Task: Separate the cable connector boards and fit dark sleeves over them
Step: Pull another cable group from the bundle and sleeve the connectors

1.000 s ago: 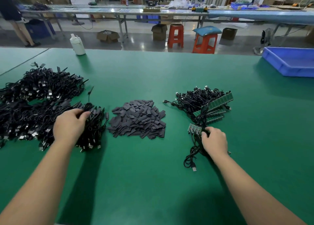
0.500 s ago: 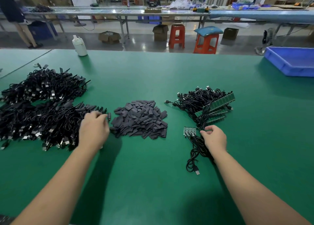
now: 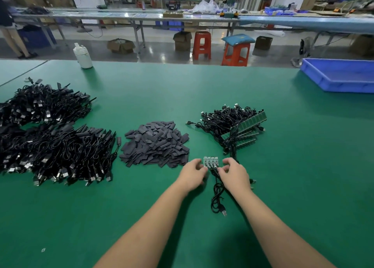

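While both hands are closing on it, the small board strip (image 3: 210,161) is lying just below frame centre, long axis left-to-right. The left hand (image 3: 192,174) is pinching its left end, the right hand (image 3: 234,175) its right; each grip is equally near for snapping.

At the upper left of the frame we see a white plastic bottle (image 3: 83,56) standing on the far edge of the green table (image 3: 303,166). At the right edge we see a blue tray (image 3: 342,76) on that table. Beyond, at upper centre, we see two orange stools (image 3: 235,53), cardboard boxes (image 3: 182,40) on the floor and a long workbench (image 3: 141,15).
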Action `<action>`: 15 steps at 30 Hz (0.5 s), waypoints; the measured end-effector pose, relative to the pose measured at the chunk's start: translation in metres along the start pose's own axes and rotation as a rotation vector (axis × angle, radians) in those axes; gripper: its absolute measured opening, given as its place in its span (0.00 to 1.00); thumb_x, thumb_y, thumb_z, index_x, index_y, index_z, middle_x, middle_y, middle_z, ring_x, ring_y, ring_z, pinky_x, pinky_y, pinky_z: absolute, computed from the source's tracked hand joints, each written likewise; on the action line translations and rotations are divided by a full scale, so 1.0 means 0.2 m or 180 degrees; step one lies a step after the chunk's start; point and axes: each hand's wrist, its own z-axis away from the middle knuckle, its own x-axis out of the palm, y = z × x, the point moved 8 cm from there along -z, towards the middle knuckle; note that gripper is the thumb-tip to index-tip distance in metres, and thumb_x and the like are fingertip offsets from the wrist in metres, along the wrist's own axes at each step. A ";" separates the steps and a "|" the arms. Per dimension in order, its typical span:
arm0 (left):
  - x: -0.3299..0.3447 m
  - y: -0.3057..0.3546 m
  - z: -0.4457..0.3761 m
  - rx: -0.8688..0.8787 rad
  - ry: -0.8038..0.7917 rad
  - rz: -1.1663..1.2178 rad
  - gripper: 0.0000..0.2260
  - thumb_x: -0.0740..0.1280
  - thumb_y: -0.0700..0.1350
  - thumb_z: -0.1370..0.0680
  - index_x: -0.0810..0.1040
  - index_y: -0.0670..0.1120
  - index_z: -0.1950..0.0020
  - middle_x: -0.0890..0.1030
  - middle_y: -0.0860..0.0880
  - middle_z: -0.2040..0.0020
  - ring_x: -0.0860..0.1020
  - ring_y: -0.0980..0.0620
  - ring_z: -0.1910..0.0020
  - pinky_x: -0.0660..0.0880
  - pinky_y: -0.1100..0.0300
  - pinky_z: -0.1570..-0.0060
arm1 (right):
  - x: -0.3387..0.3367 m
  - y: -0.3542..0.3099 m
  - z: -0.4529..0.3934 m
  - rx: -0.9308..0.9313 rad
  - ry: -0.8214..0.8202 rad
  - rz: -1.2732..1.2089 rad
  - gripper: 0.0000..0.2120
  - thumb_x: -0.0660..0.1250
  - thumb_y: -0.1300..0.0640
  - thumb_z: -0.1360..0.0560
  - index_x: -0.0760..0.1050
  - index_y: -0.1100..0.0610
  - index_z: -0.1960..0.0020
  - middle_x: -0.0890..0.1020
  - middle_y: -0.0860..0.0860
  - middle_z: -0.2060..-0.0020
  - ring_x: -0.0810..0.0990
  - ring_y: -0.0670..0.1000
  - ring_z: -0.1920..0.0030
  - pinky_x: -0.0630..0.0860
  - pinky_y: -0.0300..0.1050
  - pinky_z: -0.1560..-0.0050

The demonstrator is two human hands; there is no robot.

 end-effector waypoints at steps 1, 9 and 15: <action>0.02 0.00 -0.01 -0.0067 0.0104 0.0192 0.24 0.65 0.44 0.20 0.64 0.43 0.24 0.77 0.48 0.38 0.81 0.48 0.48 0.81 0.51 0.49 | 0.01 0.01 0.01 0.0027 -0.0073 -0.0197 0.15 0.67 0.52 0.22 0.74 0.52 0.37 0.80 0.40 0.60 0.77 0.51 0.47 0.74 0.47 0.52; -0.04 0.02 -0.02 -0.0054 0.0694 0.0429 0.02 0.72 0.43 0.24 0.82 0.46 0.53 0.81 0.50 0.62 0.74 0.52 0.62 0.72 0.61 0.58 | -0.06 0.01 0.02 -0.0066 -0.0104 -0.0943 0.09 0.70 0.46 0.24 0.80 0.46 0.46 0.81 0.42 0.61 0.78 0.43 0.58 0.71 0.38 0.60; -0.03 0.17 0.04 0.0443 0.0418 -0.0047 0.01 0.71 0.44 0.23 0.82 0.48 0.55 0.84 0.49 0.59 0.81 0.46 0.58 0.78 0.53 0.52 | -0.13 -0.12 -0.01 -0.0468 -0.0303 -0.1046 0.03 0.72 0.50 0.25 0.81 0.47 0.53 0.82 0.40 0.63 0.79 0.43 0.59 0.72 0.37 0.59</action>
